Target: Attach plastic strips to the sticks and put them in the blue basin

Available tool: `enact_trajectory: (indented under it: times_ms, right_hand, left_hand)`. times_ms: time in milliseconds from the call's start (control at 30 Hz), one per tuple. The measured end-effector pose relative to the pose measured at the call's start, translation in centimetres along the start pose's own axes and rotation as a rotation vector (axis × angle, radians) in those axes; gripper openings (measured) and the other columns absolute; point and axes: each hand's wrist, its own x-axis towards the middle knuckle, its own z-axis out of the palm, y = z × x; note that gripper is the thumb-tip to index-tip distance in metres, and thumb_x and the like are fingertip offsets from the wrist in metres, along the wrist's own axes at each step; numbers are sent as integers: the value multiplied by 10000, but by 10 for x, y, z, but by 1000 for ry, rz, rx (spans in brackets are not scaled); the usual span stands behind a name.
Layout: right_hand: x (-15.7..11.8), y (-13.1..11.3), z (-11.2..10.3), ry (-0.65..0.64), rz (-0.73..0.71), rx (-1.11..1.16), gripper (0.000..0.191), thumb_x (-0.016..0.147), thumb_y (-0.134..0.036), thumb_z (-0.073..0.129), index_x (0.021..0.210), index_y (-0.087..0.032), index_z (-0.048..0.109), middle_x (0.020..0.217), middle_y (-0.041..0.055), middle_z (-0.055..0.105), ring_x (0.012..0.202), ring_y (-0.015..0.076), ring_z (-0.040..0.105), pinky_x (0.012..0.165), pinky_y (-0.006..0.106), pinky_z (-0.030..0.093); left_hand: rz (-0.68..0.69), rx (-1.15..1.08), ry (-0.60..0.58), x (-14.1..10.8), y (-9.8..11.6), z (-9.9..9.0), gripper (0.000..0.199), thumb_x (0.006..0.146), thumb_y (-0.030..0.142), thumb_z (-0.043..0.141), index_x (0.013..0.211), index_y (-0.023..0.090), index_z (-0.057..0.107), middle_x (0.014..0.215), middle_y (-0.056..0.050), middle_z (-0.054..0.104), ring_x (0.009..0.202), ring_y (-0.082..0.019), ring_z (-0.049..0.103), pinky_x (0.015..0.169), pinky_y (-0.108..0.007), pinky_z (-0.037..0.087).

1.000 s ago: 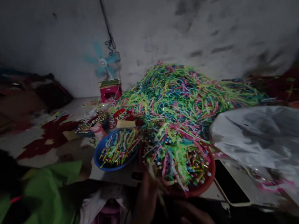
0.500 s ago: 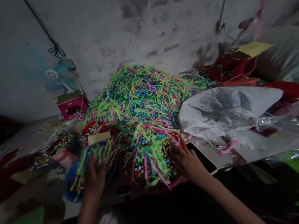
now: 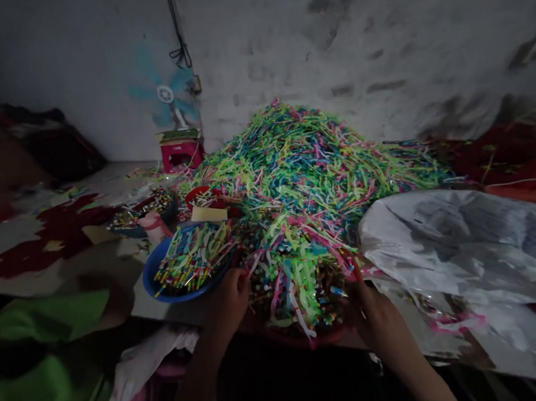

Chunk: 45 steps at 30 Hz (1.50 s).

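Observation:
A red basin (image 3: 306, 339), heaped with thin strips in neon green, pink and blue, sits right in front of me. My left hand (image 3: 228, 301) curls over its left rim. On the opposite rim rests my right hand (image 3: 379, 319), fingers tucked in among the strips. Beyond the basin a large pile of the same coloured strips (image 3: 311, 151) rises against the wall. Just left of my left hand stands a blue basin (image 3: 155, 282) of sorted strips with dark tips.
A crumpled clear plastic sheet (image 3: 468, 237) lies to the right. A small fan (image 3: 166, 99) stands on a pink stool (image 3: 181, 153) at the wall. Smaller bowls (image 3: 148, 206) sit farther left. Another person's green garment (image 3: 35, 352) is at lower left.
The view has swung back to the left. My left hand has left the blue basin for the red basin's left rim, and my right hand has slid lower along its right rim.

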Motion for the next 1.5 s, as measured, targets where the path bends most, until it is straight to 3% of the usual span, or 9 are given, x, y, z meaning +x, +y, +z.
enact_trajectory:
  times_ms: [133,267,467,633,733,867,1033,1167,1500]
  right_hand:
    - [-15,-18,-10,5,129,558,151,945,-345,395,1036,-227,417,839,32,623,731,162,629,639,252,508]
    - [-23,-65,-21,-58,115,721,220,953,-323,373,1128,-230,468,1025,55,614,970,165,592,811,261,486]
    - [-32,-91,-10,-180,181,796,231,889,-385,499,815,-185,588,742,10,618,689,148,568,634,227,460]
    - [-38,-99,12,-89,294,998,249,908,-417,467,942,-205,593,870,26,643,800,159,597,743,251,496]
    - [-37,-101,17,17,269,972,269,930,-408,416,1025,-225,588,946,42,653,902,177,611,810,276,502]
    - [-33,-96,13,59,259,840,270,946,-375,389,987,-222,607,898,39,670,840,170,629,748,262,516]
    - [-31,-99,9,50,72,667,161,918,-277,480,1027,-242,594,963,22,676,888,147,630,798,237,491]
    - [-34,-100,14,59,43,571,152,919,-250,467,1030,-229,570,958,28,676,895,148,637,784,229,492]
    - [-36,-87,9,-39,11,493,170,934,-254,430,1025,-227,570,948,29,685,865,147,648,760,232,492]
  left_hand:
    - [81,-186,-118,-23,30,-26,256,896,315,441,1024,216,640,1012,-79,639,936,-201,606,845,-304,461]
    - [-3,-410,-371,-50,60,-34,326,796,328,616,1120,299,633,896,-27,695,852,-193,640,815,-285,479]
    - [-223,-694,-149,-64,74,-14,525,631,349,766,1120,235,612,660,17,666,649,-158,623,704,-256,487]
    - [-372,-1032,-252,-68,82,12,508,557,454,795,950,152,686,781,-59,711,710,-198,656,683,-289,522]
    - [-481,-1124,-258,-64,80,17,458,611,492,761,860,114,688,825,-102,721,776,-244,677,700,-344,549]
    - [-584,-1260,-178,-52,66,7,500,670,492,731,1002,134,623,862,-90,728,766,-227,692,730,-368,563]
    - [-561,-1350,-251,-52,57,-1,572,697,353,755,1193,194,518,1078,-101,692,862,-225,689,762,-353,564]
    - [-569,-1355,-228,-59,60,2,583,720,289,740,1239,190,493,1062,-102,697,933,-232,672,760,-320,565]
    - [-557,-1345,-214,-60,64,5,380,710,282,747,1036,139,615,984,-85,716,799,-181,690,680,-254,582]
